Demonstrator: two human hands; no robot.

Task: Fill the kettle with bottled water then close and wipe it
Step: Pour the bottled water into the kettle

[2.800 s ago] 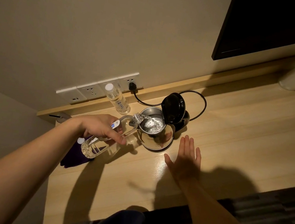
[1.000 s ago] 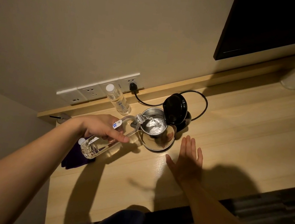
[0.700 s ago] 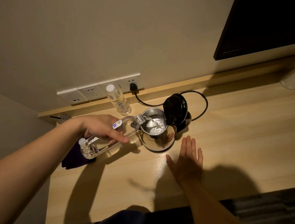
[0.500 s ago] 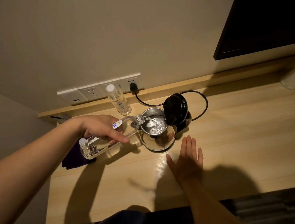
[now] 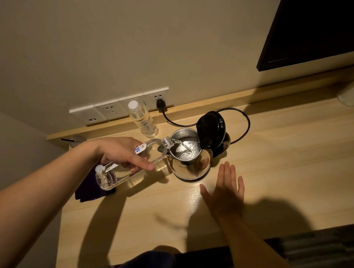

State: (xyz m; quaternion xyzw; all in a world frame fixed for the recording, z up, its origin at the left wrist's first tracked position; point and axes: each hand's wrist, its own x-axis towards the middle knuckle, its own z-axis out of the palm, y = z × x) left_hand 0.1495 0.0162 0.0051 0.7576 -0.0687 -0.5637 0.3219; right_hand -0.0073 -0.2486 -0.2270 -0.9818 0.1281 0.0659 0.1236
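The water bottle (image 5: 130, 168) lies tipped nearly horizontal above the desk (image 5: 280, 171), its neck at the rim of the kettle (image 5: 188, 158) and its base pointing toward the near left. A thin stream runs from the mouth into the kettle's steel interior. The left hand (image 5: 123, 152) grips the bottle around its middle from above; the fingers (image 5: 144, 165) wrap the near side of the barrel, closed firmly on it, with the index finger extended along the body toward the neck. The left forearm reaches in from the near left, wrist bent slightly downward.

The kettle stands on the desk at centre, its black lid (image 5: 211, 127) hinged upright on the far right side. Its cord (image 5: 241, 124) loops behind and runs to the wall socket strip (image 5: 118, 107).

The right hand (image 5: 225, 190) rests palm down on the desk just near and right of the kettle, not touching it, fingers straight and lightly together, thumb splayed to the left. It holds nothing.

A second, capped bottle (image 5: 143, 119) stands upright at the far left of the kettle, beside the sockets. A dark purple cloth (image 5: 88, 189) lies on the desk under the tipped bottle's base.
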